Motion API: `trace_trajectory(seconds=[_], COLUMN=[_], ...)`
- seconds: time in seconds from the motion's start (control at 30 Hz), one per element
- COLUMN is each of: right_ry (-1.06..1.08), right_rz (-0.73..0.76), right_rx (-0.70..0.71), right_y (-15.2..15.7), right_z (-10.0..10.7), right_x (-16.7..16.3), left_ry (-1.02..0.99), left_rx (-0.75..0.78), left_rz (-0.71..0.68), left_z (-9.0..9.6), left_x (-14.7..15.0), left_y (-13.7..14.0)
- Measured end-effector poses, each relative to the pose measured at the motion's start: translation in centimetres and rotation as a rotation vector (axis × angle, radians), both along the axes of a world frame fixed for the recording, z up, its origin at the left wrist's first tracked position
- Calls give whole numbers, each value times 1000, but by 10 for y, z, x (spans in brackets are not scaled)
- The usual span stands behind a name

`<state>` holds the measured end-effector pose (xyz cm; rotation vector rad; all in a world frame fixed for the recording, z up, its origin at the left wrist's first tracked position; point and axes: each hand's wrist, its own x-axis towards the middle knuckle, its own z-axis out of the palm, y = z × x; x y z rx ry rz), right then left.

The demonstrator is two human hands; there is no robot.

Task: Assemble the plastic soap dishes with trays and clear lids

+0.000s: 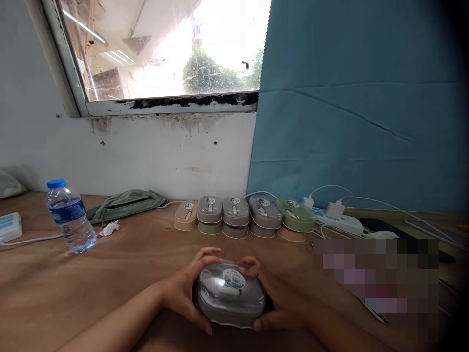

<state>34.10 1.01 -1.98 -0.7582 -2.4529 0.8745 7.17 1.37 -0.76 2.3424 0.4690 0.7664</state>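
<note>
A grey oval lunch box [231, 298] with a clear lid and a round sticker is between my two hands, close to me over the table. My left hand [186, 288] is wrapped round its left side, fingers at the far edge and thumb at the near edge. Round the right side curls my right hand [276, 296], with fingertips on top of the lid and the thumb low at the front. The underside of the box is hidden. Beyond it, similar boxes stand in a row, among them a pink box [185, 216], a grey box [235, 211] and a green box [296, 215].
On the wooden table [120, 274] stand a water bottle [69, 217] at left, a green pouch [128, 204] and a crumpled tissue [109, 228]. At right lie a power strip [339, 221] with chargers and cables, and a dark flat object [399, 234]. A blurred patch covers the near right.
</note>
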Motion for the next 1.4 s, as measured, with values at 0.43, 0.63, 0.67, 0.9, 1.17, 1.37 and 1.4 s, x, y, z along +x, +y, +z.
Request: trace_trajectory(seconds=[0.43,0.63,0.67,0.9,1.17,1.37,1.4], right_ry=[463,632,656,616,623,467,449], right_rz=[34,93,102,93,79,-283,-338], right_rx=[-577,-742,-766,-741,-727,-553,-519], right_y=[-2,-3,-1,7,6,9,10], right_z=[10,8,6,-1,-1,-5,-6], right_x=[-2,-10,-11,-12,-14,-16,-16], left_ry=[-49,-62,-70,-58,236,329,340], left_rx=[210,347,394,853,932,884,879], left_rz=[183,278,290,865,981,971,961], left_z=[21,52,59,85,48,25,22], left_x=[4,8,3,-60,-73,-57,-56], left_y=[-15,-31,-30,19,102,129,130])
